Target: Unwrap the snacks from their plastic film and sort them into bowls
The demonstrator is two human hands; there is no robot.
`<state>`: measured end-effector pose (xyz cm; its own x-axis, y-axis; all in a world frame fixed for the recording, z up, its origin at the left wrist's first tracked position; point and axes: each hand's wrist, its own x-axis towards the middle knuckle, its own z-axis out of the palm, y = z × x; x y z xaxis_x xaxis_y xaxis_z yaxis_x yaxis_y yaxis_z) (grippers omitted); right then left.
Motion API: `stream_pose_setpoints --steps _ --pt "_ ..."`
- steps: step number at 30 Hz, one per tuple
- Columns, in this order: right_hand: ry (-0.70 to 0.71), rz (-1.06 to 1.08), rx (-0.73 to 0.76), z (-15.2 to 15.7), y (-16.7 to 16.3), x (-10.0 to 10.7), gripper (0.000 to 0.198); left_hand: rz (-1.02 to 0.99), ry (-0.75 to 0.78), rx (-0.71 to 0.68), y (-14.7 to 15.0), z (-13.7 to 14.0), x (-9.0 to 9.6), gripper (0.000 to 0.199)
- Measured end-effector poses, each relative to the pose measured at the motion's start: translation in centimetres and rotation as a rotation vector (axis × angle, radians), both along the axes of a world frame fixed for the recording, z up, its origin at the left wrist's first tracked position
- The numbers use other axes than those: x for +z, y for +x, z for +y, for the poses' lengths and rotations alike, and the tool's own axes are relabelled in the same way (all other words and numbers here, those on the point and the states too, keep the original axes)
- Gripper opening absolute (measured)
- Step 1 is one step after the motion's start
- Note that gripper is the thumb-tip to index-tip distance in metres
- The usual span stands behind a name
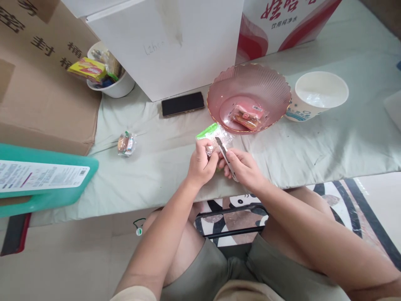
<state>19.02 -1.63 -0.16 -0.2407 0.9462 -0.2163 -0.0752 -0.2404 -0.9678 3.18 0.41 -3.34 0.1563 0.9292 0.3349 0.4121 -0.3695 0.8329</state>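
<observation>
My left hand (202, 163) is closed on a clear plastic packet (209, 133) with a bright green edge. Part of the packet lies hidden behind my fingers, and its contents are hard to make out. In my right hand (246, 167) is a utility knife (227, 156) with a pale handle, its blade pointing up and away from me beside the packet. Just beyond both hands stands a pink ribbed bowl (216, 90) with a gold rim. Inside it lies a wrapped snack (248, 116) in pink and clear film.
A black phone (182, 104) lies left of the bowl, and a white paper cup (313, 100) stands right. A small wrapped bundle (125, 144) sits at left, near a teal plastic container (62, 161). Behind are a white bin of snacks (117, 87), a cardboard box (40, 96) and white boxes (188, 46).
</observation>
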Motion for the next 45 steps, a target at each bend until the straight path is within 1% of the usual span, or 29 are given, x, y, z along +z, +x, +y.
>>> stream_pose_setpoints --steps 4,13,19,25,32,40,45 --pt "-0.006 -0.039 -0.034 0.1 -0.2 0.3 0.059 0.014 0.050 -0.004 0.0 0.0 0.4 0.015" --pt "-0.070 -0.063 -0.071 0.1 -0.2 0.8 0.047 0.073 0.132 -0.026 -0.2 0.1 0.8 0.017" --pt "-0.107 -0.066 -0.095 0.1 -0.2 0.8 0.047 0.085 0.166 -0.017 -0.2 0.2 0.8 0.017" --pt "-0.116 -0.088 -0.103 0.1 -0.2 0.8 0.045 0.068 0.133 0.000 -0.1 0.2 0.6 0.016" --pt "-0.112 -0.133 -0.096 0.1 0.0 0.5 0.044 0.028 0.061 0.002 -0.3 0.2 1.0 0.018" --pt "-0.096 -0.202 -0.049 -0.1 0.0 0.8 0.035 -0.078 0.088 0.084 -0.9 0.3 1.7 0.017" --pt "-0.078 -0.245 0.018 0.0 0.1 1.0 0.034 -0.146 0.045 0.159 -1.4 0.5 2.0 0.022"
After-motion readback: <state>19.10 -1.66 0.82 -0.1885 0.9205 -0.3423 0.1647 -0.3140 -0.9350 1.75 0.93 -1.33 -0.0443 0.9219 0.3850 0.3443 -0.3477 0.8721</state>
